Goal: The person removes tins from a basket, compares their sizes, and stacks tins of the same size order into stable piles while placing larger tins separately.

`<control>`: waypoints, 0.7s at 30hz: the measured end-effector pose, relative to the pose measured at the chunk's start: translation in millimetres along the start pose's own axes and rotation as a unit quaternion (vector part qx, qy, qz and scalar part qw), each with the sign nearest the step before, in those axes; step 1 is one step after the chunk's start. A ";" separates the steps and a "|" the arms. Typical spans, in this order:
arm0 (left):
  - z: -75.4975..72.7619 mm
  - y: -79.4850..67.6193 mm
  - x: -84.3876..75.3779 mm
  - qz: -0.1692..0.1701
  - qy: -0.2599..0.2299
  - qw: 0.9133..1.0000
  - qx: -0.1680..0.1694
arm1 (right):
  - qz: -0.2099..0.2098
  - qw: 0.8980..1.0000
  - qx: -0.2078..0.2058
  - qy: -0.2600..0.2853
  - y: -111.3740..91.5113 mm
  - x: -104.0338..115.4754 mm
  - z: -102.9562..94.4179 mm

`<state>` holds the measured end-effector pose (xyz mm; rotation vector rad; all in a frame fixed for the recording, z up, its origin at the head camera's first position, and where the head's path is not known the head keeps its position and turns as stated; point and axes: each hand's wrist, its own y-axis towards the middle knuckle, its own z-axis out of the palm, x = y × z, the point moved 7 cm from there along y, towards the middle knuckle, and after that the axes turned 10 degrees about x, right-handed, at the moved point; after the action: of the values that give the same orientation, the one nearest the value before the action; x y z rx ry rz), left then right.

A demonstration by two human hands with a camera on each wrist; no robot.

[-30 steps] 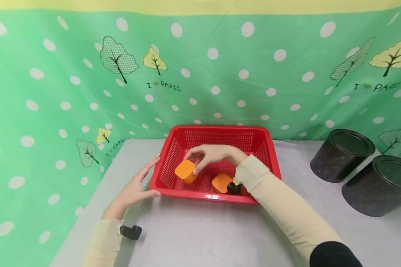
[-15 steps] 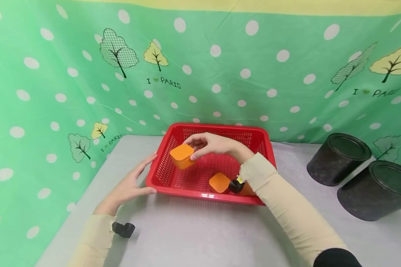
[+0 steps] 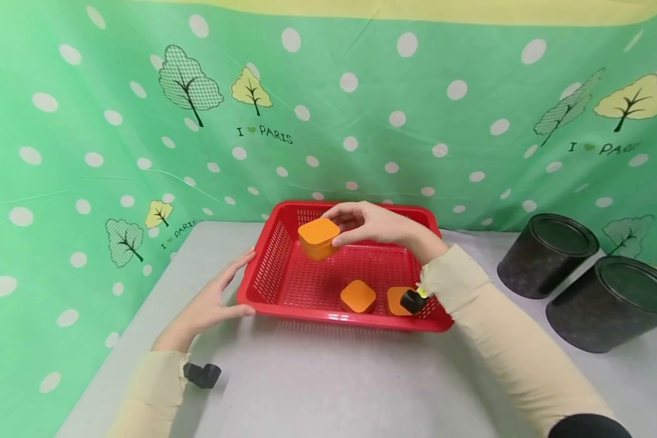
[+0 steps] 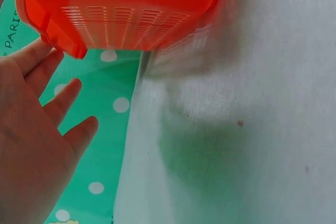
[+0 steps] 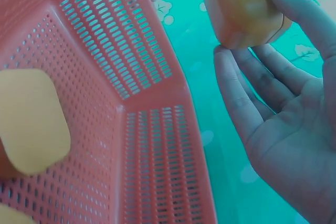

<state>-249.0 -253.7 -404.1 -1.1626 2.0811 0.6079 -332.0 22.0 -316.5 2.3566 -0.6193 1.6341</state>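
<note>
My right hand pinches a small orange square container with a lid between thumb and fingers, raised over the red basket. The right wrist view shows the held container tilted, with the thumb on one side and fingertips beneath. Two more orange containers sit on the basket floor near its front wall: one in the middle, another to its right, partly behind the wrist camera. With fingers fairly straight and spread, my left hand touches the basket's left end; in the left wrist view its fingertips meet the rim.
Two dark lidded cans, a farther one and a nearer one, stand on the grey-white table right of the basket. A green dotted curtain hangs behind and along the left side.
My right hand has lifted the orange container up from the basket floor, then shifted it right. The right-hand container has come more into view. My left hand stays at the basket's left end.
</note>
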 end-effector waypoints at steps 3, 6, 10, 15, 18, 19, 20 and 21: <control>0.6 0.4 0.1 -0.001 -0.002 1.000 0.001 | -0.006 1.000 -0.011 -0.004 -11.7 1.7 -3.8; 1.3 0.7 0.5 -0.004 -0.004 1.000 0.001 | -0.005 1.000 -0.026 -0.008 -24.1 1.0 -6.6; 1.7 0.9 1.0 -0.003 -0.004 1.000 0.001 | 0.002 0.999 -0.044 -0.007 -40.3 -2.4 -9.1; 1.9 1.3 0.9 -0.002 -0.006 1.000 0.001 | 0.005 0.997 -0.079 -0.014 -62.3 -5.7 -12.9; 1.5 1.3 0.6 0.000 -0.007 1.000 -0.001 | 0.007 0.994 -0.104 -0.028 -75.4 -6.6 -15.7; 1.4 1.2 0.5 0.001 -0.007 1.000 -0.001 | 0.011 0.993 -0.112 -0.032 -80.0 -7.3 -16.4; 1.2 1.2 0.6 0.001 -0.007 1.000 -0.001 | 0.016 0.992 -0.120 -0.034 -84.9 -8.3 -17.1; 1.2 1.1 0.5 0.001 -0.007 1.000 -0.001 | 0.022 0.991 -0.129 -0.038 -89.9 -9.7 -18.0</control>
<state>-249.8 -252.7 -405.2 -1.1534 2.0705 0.6169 -309.5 111.4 -312.9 2.2378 -0.8469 1.3910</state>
